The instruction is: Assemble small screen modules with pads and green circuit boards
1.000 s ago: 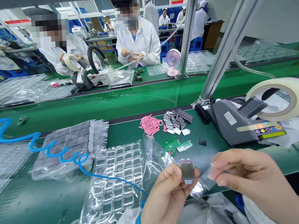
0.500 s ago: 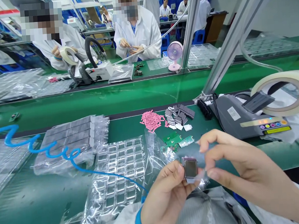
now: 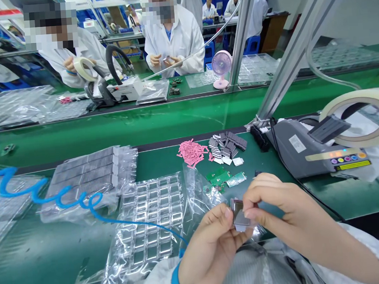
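Note:
My left hand (image 3: 211,238) grips a small square screen module (image 3: 240,218) between thumb and fingers, its dark face turned up toward me. The thumb and forefinger of my right hand (image 3: 278,200) are pinched together at the module's right edge, covering part of its face. What they hold, if anything, is hidden. Just beyond my hands lie several green circuit boards (image 3: 218,176). A clear plastic tray (image 3: 154,218) with square pockets rests left of my left hand, partly in a clear bag.
Behind the boards are a pile of pink strips (image 3: 193,153) and dark striped pieces (image 3: 231,144). A grey tape dispenser (image 3: 294,152) stands at right. Bagged trays (image 3: 89,175) lie at left, crossed by a blue coiled cord (image 3: 92,198). Co-workers sit across the green divider (image 3: 162,122).
My right hand has moved left onto the module's right edge, its fingers closing together. The translucent film seen by its fingertips earlier is hard to make out now. My left hand has stayed put.

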The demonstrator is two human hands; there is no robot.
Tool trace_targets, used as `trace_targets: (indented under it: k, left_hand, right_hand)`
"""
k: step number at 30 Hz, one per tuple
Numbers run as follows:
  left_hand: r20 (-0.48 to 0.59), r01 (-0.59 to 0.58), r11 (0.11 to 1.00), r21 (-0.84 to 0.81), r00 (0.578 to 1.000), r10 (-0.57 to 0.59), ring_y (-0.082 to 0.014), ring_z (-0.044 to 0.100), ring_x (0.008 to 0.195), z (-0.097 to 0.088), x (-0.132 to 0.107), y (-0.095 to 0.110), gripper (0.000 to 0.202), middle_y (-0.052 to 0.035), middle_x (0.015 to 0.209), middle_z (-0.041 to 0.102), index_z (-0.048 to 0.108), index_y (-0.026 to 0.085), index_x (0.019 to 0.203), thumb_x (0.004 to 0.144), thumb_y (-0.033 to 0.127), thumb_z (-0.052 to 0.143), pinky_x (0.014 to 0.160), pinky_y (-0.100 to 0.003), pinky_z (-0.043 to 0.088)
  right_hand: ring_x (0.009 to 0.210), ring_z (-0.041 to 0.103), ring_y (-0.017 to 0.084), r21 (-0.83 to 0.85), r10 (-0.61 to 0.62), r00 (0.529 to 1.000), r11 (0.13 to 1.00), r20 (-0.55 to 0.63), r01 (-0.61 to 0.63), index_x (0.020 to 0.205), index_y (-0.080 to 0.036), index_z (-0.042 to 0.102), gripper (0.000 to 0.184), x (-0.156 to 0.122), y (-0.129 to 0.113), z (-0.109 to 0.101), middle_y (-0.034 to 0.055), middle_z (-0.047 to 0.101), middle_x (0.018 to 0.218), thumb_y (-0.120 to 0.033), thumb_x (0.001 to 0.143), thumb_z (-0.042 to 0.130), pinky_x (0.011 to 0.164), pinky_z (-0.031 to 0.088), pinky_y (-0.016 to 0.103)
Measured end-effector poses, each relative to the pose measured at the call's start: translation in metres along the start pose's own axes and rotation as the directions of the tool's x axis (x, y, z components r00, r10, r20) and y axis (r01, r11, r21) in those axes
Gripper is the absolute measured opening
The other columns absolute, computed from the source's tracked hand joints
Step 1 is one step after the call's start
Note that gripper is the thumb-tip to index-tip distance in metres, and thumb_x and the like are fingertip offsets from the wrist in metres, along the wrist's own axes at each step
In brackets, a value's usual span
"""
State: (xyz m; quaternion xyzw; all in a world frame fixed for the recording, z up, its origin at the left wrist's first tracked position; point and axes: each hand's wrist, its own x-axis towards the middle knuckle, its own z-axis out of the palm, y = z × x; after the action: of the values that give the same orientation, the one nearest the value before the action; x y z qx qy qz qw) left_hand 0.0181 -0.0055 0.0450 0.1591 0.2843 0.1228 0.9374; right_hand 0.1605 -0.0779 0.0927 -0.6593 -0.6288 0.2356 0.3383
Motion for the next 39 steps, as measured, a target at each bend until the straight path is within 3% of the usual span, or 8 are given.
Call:
trace_targets:
  k: [5, 8, 12, 16, 24, 28, 31, 39]
  left_hand:
    - [0.025, -0.022, 1.000, -0.021, 0.999, 0.023, -0.0094, 0.050, 0.071, 0.001, -0.001, -0.001, 0.018, 0.0004, 0.070, 0.055, 0.060, 0.013, 0.067, 0.076, 0.027, 0.068, 0.081, -0.030, 0.042]
    - [0.004, -0.032, 0.999, -0.005, 0.999, 0.032, -0.0092, 0.050, 0.069, 0.001, -0.001, -0.002, 0.021, 0.0019, 0.067, 0.054, 0.058, 0.015, 0.063, 0.074, 0.028, 0.070, 0.079, -0.028, 0.042]
    - [0.019, -0.020, 0.978, 0.207, 1.000, 0.016, -0.0053, 0.042, 0.054, -0.004, -0.006, 0.002, 0.027, 0.0053, 0.054, 0.050, 0.056, 0.015, 0.058, 0.063, 0.030, 0.078, 0.057, -0.019, 0.034]
    - [0.163, 0.022, 0.893, 0.450, 0.981, -0.106, -0.0085, 0.053, 0.062, -0.013, -0.009, 0.005, 0.024, 0.0012, 0.061, 0.062, 0.061, 0.014, 0.058, 0.057, 0.026, 0.081, 0.062, -0.022, 0.036]
    - [0.125, 0.054, 0.944, 0.324, 0.987, -0.099, -0.0087, 0.059, 0.067, -0.022, 0.000, -0.003, 0.040, -0.0022, 0.075, 0.067, 0.066, 0.015, 0.094, 0.060, 0.031, 0.080, 0.066, -0.021, 0.041]
    - [0.023, -0.009, 0.908, 0.418, 1.000, 0.000, -0.0094, 0.061, 0.060, -0.029, 0.001, 0.001, 0.026, -0.0003, 0.067, 0.066, 0.063, 0.014, 0.083, 0.065, 0.026, 0.077, 0.063, -0.021, 0.043]
    - [-0.031, -0.067, 0.863, 0.501, 0.995, 0.096, -0.0084, 0.060, 0.053, -0.033, 0.000, 0.007, 0.027, 0.0021, 0.066, 0.065, 0.058, 0.018, 0.092, 0.070, 0.025, 0.073, 0.058, -0.021, 0.044]
    - [-0.043, -0.187, 0.835, 0.518, 0.969, 0.244, -0.0077, 0.063, 0.055, -0.033, -0.002, 0.014, 0.031, 0.0024, 0.070, 0.068, 0.057, 0.019, 0.095, 0.069, 0.021, 0.074, 0.058, -0.019, 0.046]
  right_hand:
    - [0.068, 0.047, 0.013, -0.154, -0.078, 0.985, 0.987, -0.155, 0.054, 0.074, -0.021, 0.050, 0.018, -0.001, 0.003, 0.012, -0.0048, 0.056, 0.069, -0.013, 0.090, 0.048, 0.073, 0.034, 0.033]
    - [0.073, 0.050, 0.016, -0.322, -0.177, 0.928, 0.944, -0.328, 0.067, 0.085, -0.021, 0.053, 0.015, -0.003, 0.009, 0.022, -0.0015, 0.059, 0.077, -0.035, 0.090, 0.053, 0.085, 0.030, 0.041]
    - [0.066, 0.050, 0.014, -0.265, -0.280, 0.943, 0.937, -0.181, 0.228, 0.082, -0.018, 0.055, 0.047, -0.007, 0.018, 0.024, -0.0019, 0.056, 0.068, -0.062, 0.089, 0.038, 0.084, 0.034, 0.040]
    - [0.050, 0.039, 0.010, -0.294, -0.541, 0.841, 0.805, -0.004, 0.516, 0.065, -0.015, 0.053, 0.049, -0.019, 0.024, 0.027, -0.0036, 0.048, 0.051, -0.042, 0.099, 0.030, 0.067, 0.038, 0.032]
    - [0.068, 0.061, 0.013, -0.477, -0.623, 0.708, 0.758, -0.332, 0.444, 0.081, -0.018, 0.060, 0.025, -0.036, 0.041, 0.056, -0.0009, 0.066, 0.065, -0.033, 0.096, 0.046, 0.091, 0.037, 0.038]
    - [0.078, 0.063, 0.016, -0.430, -0.513, 0.825, 0.817, -0.237, 0.384, 0.110, -0.021, 0.053, 0.050, -0.020, 0.085, 0.047, 0.0024, 0.069, 0.084, -0.056, 0.095, 0.021, 0.088, 0.043, 0.042]
    - [0.097, 0.061, 0.024, -0.469, -0.291, 0.930, 0.869, -0.225, 0.158, 0.121, -0.014, 0.049, 0.040, 0.000, 0.132, 0.047, 0.0130, 0.065, 0.106, -0.043, 0.096, 0.037, 0.086, 0.045, 0.046]
    - [0.091, 0.061, 0.018, -0.505, -0.076, 0.995, 0.863, -0.060, 0.036, 0.096, -0.016, 0.062, 0.012, 0.000, 0.174, 0.060, 0.0031, 0.065, 0.095, -0.021, 0.091, 0.054, 0.091, 0.043, 0.044]
